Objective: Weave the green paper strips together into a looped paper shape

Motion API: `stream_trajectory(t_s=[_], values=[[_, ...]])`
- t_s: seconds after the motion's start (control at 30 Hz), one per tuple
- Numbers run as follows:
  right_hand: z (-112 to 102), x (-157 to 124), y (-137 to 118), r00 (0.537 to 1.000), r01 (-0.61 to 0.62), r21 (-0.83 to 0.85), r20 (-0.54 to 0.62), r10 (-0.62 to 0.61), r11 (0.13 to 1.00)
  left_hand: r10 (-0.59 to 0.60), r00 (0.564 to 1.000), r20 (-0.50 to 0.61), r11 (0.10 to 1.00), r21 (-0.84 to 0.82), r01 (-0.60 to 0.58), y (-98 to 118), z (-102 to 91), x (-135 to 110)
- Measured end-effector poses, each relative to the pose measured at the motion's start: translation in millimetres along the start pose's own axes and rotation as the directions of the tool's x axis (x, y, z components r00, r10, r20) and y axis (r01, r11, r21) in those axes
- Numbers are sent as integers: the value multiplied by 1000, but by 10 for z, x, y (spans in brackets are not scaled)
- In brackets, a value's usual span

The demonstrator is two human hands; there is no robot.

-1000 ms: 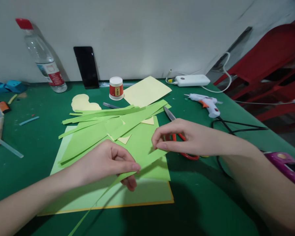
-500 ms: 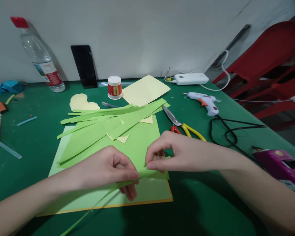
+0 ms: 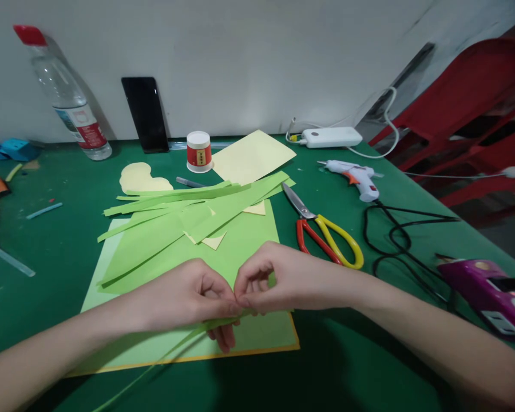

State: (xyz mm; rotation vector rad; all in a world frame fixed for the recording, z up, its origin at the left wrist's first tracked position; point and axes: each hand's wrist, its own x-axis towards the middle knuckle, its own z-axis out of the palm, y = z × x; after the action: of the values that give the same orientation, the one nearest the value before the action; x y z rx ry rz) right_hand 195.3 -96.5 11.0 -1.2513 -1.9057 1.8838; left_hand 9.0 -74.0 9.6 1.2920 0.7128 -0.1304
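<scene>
My left hand is closed on a narrow green paper strip, whose loose tail trails down to the lower left past the front edge of the sheets. Fingertip to fingertip with it, my right hand pinches at the same strip; the pinched part is mostly hidden by the fingers. Beneath both hands lie a bright green paper sheet and a paler green sheet with an orange edge under it. Several cut green strips and small cream scraps lie just beyond the hands.
Scissors with red and yellow handles lie right of the paper. Farther right are a glue gun, its black cord and a purple device. Along the wall stand a bottle, a phone, a small cup and a white power strip.
My right hand has moved left and slightly down until its fingertips meet those of my left hand. The scissor handles now show fully. My left hand keeps its hold on the strip.
</scene>
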Motion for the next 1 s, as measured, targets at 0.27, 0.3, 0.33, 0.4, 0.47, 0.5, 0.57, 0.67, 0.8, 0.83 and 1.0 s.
stream_trajectory(t_s=[0.27, 0.3, 0.33, 0.4, 0.47, 0.5, 0.57, 0.67, 0.8, 0.83, 1.0], values=[[-119, -149, -69, 993, -36, -82, -113, 27, 996, -6, 1000, -2, 1000, 7, 6, 137, -91, -84], [-154, -172, -75, 991, -37, -114, -134, 21, 993, -5, 1000, -13, 1000, 14, 5, 153, -111, -97], [-197, -198, -76, 988, -40, -150, -151, 17, 988, -1, 1000, -27, 1000, 16, 1, 166, -132, -109], [-308, -256, -61, 984, -61, -221, -175, 22, 973, 1, 999, -52, 1000, 15, 0, 185, -173, -132], [-440, -319, -30, 974, -105, -277, -224, 42, 955, 1, 997, -80, 1000, 29, 1, 197, -208, -151], [-504, -349, -15, 962, -136, -300, -266, 54, 944, 2, 996, -91, 999, 38, 1, 200, -222, -157], [-594, -388, -2, 920, -186, -328, -389, 47, 926, 5, 994, -106, 998, 56, 1, 199, -237, -159], [-551, -364, -39, 876, -109, -368, -475, -86, 923, 6, 995, -103, 999, 54, 0, 176, -222, -129], [-229, -200, -102, 936, 87, -332, -296, -191, 939, -2, 994, -113, 995, 96, 13, 139, -141, -71], [-148, -157, -106, 947, 94, -293, -269, -176, 952, -3, 991, -131, 990, 137, 22, 136, -114, -61], [47, -41, -82, 965, 28, -161, -254, -69, 986, 23, 975, -220, 950, 309, 47, 140, 7, -48]])
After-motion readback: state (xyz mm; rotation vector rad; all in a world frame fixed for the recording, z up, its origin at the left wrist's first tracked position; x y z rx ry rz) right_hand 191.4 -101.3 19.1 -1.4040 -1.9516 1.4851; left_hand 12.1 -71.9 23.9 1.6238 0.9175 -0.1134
